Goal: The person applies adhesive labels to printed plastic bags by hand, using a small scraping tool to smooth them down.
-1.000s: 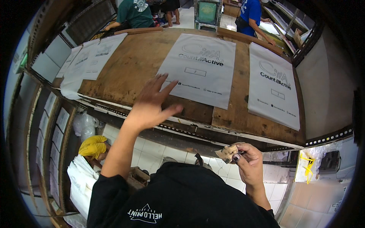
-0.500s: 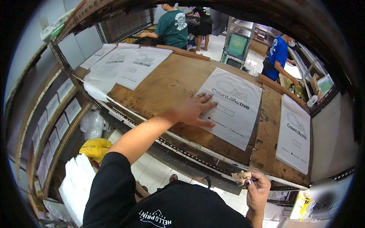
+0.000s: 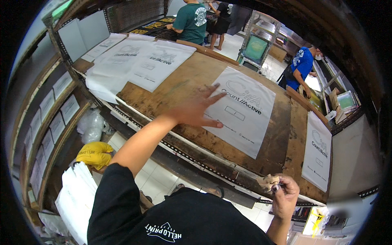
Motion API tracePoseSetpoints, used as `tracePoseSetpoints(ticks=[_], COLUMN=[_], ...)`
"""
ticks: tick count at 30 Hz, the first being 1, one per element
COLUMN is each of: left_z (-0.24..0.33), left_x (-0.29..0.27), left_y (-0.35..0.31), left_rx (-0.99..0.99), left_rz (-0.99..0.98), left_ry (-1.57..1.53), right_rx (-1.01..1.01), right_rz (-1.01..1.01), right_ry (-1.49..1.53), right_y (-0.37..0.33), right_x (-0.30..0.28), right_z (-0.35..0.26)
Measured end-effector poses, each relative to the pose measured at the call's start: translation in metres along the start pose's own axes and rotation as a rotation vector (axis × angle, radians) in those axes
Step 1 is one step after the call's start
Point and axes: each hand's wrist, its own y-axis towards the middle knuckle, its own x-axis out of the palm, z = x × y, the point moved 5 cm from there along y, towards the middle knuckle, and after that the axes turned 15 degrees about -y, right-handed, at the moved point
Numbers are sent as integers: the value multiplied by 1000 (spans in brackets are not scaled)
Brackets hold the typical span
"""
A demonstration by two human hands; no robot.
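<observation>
A flat white printed sheet, thin like a plastic bag, [image 3: 241,118] lies on the stained wooden tabletop [image 3: 163,96]. My left hand [image 3: 198,107] reaches across the board with fingers spread, its fingertips and thumb over the sheet's left edge. Motion blurs that hand a little. Near the table's front edge, my right hand [image 3: 284,196] pinches a crumpled tan scrap [image 3: 267,182] between thumb and fingers; whether it is tape, cloth or paper I cannot tell. Dark stains show on the right fingertips.
More printed sheets lie on the left [image 3: 157,65] and right [image 3: 316,151] of the table. Wooden strips [image 3: 208,52] line its far edge. A rack [image 3: 53,118] stands left, above a yellow bundle [image 3: 94,155] and white sheets [image 3: 75,202]. Several people work beyond, one in blue [image 3: 301,65].
The middle sheet has slid left along the board with my left hand, widening the bare strip on its right. My right hand still pinches the tan scrap. The view has shifted slightly.
</observation>
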Motion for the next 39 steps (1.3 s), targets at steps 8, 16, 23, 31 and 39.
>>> tracePoseSetpoints(ticks=[8, 16, 23, 31, 39], left_z=[9, 18, 32, 22, 23], left_x=[-33, -12, -9, 0, 3], left_y=[-103, -124, -101, -102, -98], left_rx=[-158, 43, 19, 5, -86], left_rz=[353, 421, 312, 362, 354], left_ry=[-214, 66, 152, 128, 122], right_rx=[-27, -483, -923, -1031, -951], right_rz=[111, -324, -561, -656, -782], right_ry=[-272, -753, -906, -1057, -1144], right_y=[37, 143, 202, 217, 220], right_x=[-18, 95, 201, 235, 234], right_z=[-20, -77, -26, 8, 23])
